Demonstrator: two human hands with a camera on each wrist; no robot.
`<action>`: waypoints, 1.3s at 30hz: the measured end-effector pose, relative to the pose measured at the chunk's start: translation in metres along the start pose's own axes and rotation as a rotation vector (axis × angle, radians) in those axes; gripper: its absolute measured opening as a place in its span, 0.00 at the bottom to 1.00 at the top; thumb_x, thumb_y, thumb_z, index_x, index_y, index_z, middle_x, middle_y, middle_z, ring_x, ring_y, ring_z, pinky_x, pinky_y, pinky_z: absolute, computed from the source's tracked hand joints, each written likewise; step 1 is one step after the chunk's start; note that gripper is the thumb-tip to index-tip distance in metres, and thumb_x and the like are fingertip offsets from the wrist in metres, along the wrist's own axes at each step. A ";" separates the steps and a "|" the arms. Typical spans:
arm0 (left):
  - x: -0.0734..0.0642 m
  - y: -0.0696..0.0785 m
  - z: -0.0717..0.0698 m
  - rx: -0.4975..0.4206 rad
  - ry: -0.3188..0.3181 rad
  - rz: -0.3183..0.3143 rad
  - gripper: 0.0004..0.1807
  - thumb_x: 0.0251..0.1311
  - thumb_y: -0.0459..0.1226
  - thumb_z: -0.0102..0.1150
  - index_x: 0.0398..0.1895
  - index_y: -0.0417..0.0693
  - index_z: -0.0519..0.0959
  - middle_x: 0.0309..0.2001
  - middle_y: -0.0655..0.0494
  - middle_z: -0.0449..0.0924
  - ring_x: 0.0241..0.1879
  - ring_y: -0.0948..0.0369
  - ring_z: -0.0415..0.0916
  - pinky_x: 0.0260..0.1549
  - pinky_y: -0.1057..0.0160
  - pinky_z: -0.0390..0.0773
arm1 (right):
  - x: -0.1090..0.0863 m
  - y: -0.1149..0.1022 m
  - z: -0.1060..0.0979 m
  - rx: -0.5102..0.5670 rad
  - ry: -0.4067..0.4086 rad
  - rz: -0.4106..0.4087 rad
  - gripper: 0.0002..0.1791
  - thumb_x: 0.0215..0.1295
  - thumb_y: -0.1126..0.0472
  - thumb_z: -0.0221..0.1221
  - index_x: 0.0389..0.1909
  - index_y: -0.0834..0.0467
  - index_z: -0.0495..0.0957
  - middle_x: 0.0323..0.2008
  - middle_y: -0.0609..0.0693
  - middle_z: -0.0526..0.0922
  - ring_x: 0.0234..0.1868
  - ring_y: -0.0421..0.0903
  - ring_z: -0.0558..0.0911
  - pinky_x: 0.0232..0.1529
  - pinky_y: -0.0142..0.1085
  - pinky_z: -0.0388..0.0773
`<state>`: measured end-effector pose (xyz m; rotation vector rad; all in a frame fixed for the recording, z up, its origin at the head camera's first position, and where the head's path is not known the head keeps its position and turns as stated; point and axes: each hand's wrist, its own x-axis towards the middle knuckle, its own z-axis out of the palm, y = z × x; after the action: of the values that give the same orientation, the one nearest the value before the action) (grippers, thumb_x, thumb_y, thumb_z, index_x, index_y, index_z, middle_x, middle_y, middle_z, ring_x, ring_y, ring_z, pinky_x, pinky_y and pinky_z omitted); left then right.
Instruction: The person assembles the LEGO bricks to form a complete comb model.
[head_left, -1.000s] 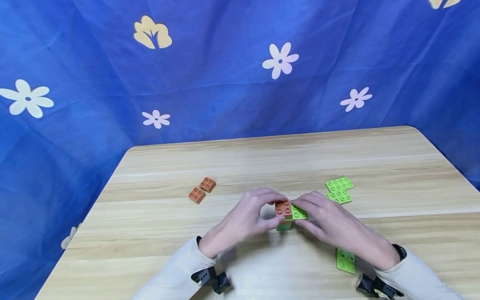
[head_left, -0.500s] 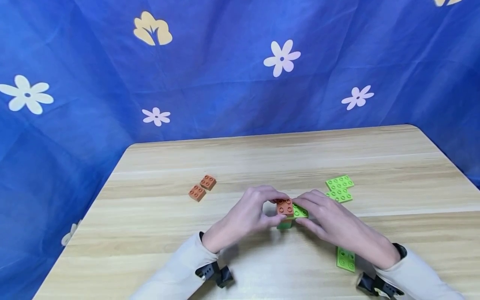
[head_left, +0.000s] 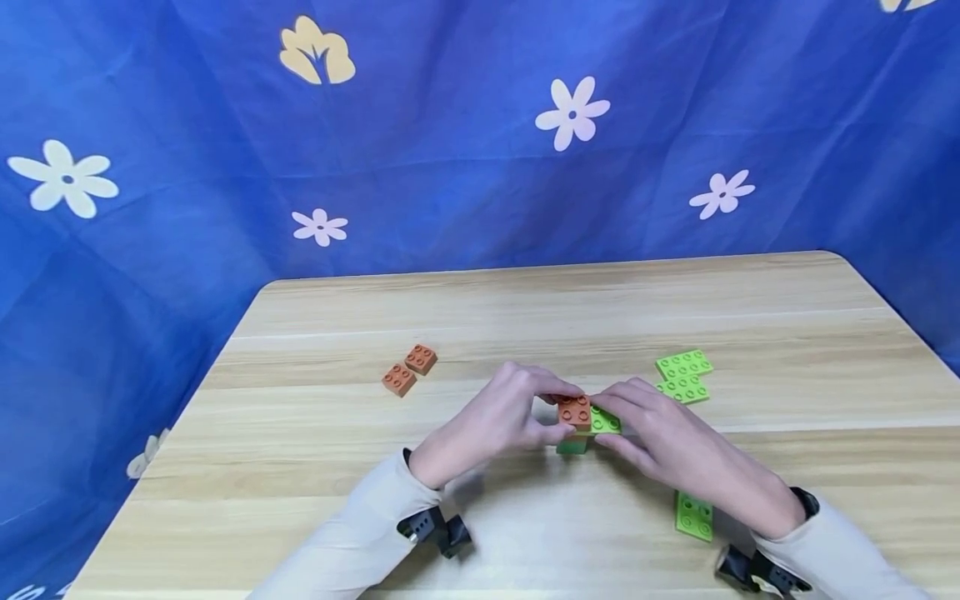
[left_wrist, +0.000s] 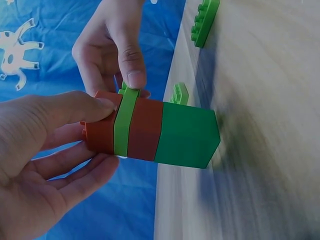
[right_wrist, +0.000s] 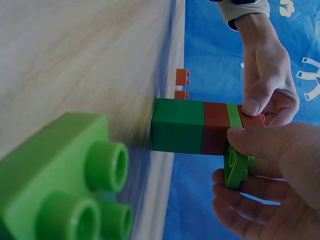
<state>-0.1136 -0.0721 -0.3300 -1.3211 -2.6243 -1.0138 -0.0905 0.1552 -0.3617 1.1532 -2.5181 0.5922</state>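
Observation:
A small stack of toy building bricks stands on the table between both hands. Its base is a dark green block (left_wrist: pixel 187 136), topped by a reddish-brown brick (left_wrist: pixel 145 129), a thin light green plate (head_left: pixel 606 421) and a second reddish-brown brick (head_left: pixel 575 415) on top. My left hand (head_left: pixel 512 412) pinches this top brick between thumb and fingers. With thumb and fingertips, my right hand (head_left: pixel 654 427) pinches the end of the light green plate that juts out past the stack, as the right wrist view shows. The top brick sits flush against the plate.
Two loose reddish-brown bricks (head_left: pixel 399 380) lie to the left on the wooden table (head_left: pixel 315 467). Two light green plates (head_left: pixel 684 364) lie at the right behind the right hand. Another light green plate (head_left: pixel 694 517) lies under the right forearm. A blue curtain (head_left: pixel 450 167) hangs behind.
The head view has shifted slightly. Both hands keep their grips on the top brick and the light green plate, and the stack looks the same.

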 end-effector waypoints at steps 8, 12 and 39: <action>0.000 -0.001 0.000 0.023 0.015 0.000 0.20 0.47 0.34 0.73 0.45 0.38 0.84 0.41 0.47 0.86 0.30 0.58 0.82 0.29 0.73 0.78 | 0.002 0.001 -0.002 0.001 0.001 -0.009 0.22 0.56 0.57 0.68 0.49 0.63 0.79 0.43 0.50 0.82 0.46 0.44 0.80 0.45 0.37 0.81; -0.001 0.002 0.006 0.048 0.058 0.004 0.20 0.45 0.33 0.73 0.44 0.39 0.84 0.39 0.50 0.86 0.37 0.59 0.83 0.40 0.73 0.79 | 0.002 0.002 -0.002 0.002 0.008 -0.019 0.22 0.54 0.57 0.69 0.49 0.63 0.80 0.42 0.49 0.82 0.45 0.44 0.80 0.45 0.37 0.81; -0.018 -0.009 0.018 -0.053 0.182 -0.088 0.24 0.46 0.38 0.75 0.47 0.37 0.82 0.44 0.49 0.85 0.40 0.58 0.82 0.43 0.68 0.80 | -0.030 0.024 -0.022 -0.076 0.028 -0.014 0.21 0.51 0.65 0.67 0.49 0.60 0.81 0.45 0.50 0.82 0.45 0.46 0.81 0.43 0.42 0.82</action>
<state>-0.1043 -0.0793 -0.3546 -1.0744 -2.5550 -1.1634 -0.0875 0.1993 -0.3612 1.1263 -2.4841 0.5012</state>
